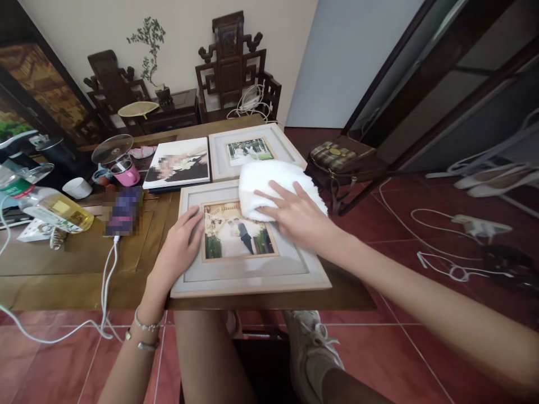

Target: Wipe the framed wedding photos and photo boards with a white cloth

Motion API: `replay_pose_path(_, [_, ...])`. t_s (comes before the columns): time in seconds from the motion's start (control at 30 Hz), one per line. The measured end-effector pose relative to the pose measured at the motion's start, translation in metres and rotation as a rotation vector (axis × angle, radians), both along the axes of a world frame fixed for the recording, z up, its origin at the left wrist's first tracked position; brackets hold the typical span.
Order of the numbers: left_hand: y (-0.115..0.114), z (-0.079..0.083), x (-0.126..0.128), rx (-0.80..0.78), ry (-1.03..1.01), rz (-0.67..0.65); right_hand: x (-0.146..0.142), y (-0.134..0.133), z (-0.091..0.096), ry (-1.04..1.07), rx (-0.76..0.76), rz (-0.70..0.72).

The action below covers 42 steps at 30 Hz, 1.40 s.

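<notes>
We have two pale rectangular frames (218, 157) on one wooden table (76, 289). Our right hand (298, 214) lies spread, unclenched, on one fluffy white cloth (263, 182) across the nearer frame (252, 288); our left hand (179, 246) rests loosely at its edge.

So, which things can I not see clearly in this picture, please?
In the head view:
Near photo frame: upper right part, hidden by white cloth and right hand.
Phone: surface details, blurred by pixelation.
Bottle: mouth end, cut off by left edge.
Far photo: fine details, too small.
</notes>
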<state>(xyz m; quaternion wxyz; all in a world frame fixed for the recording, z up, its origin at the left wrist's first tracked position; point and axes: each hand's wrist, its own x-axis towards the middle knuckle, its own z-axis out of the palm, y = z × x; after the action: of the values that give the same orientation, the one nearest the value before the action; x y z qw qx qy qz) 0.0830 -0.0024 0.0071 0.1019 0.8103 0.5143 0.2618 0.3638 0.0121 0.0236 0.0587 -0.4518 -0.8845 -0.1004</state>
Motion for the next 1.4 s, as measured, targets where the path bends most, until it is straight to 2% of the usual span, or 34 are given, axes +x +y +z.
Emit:
replay_pose_path(0.13, [0.004,-0.005,-0.006,0.036,0.002,-0.029,0.001,-0.031,-0.004,-0.006,0.02,0.048])
replay_pose_path(0.3, [0.005,-0.008,-0.009,-0.011,0.027,-0.04,-0.007,-0.095,0.0,0.049,0.063,0.085])
replay_pose_path(0.4, [0.005,-0.008,-0.01,-0.038,0.022,-0.045,-0.011,-0.118,0.005,0.089,0.049,0.156])
replay_pose_path(0.5, [0.006,-0.01,-0.011,-0.028,0.016,-0.056,-0.013,-0.109,0.007,0.091,0.005,0.14])
replay_pose_path(0.6, [0.006,-0.011,-0.013,-0.008,0.016,-0.058,-0.014,-0.071,0.008,0.058,-0.025,0.078])
replay_pose_path(0.73, [0.003,-0.01,-0.013,0.019,0.012,-0.068,-0.015,-0.014,0.003,0.013,0.019,-0.014])
replay_pose_path(0.83, [0.001,-0.01,-0.011,0.019,-0.005,-0.062,-0.017,0.003,-0.001,-0.024,0.039,-0.001])
replay_pose_path(0.93, [0.0,-0.012,-0.009,0.039,-0.033,-0.046,-0.017,-0.01,0.001,-0.051,0.002,0.032])
replay_pose_path(1.1, [0.001,-0.014,-0.01,0.062,-0.023,-0.062,-0.006,-0.076,0.018,0.02,-0.116,0.158])
replay_pose_path(1.23, [0.003,-0.014,-0.012,0.059,-0.02,-0.066,-0.003,-0.118,0.027,0.116,-0.122,0.251])
replay_pose_path(1.3, [0.003,-0.014,-0.012,0.049,-0.014,-0.06,-0.007,-0.119,0.025,0.135,-0.109,0.232])
replay_pose_path(1.4, [0.003,-0.014,-0.012,0.04,-0.008,-0.055,-0.015,-0.093,0.017,0.112,-0.106,0.197])
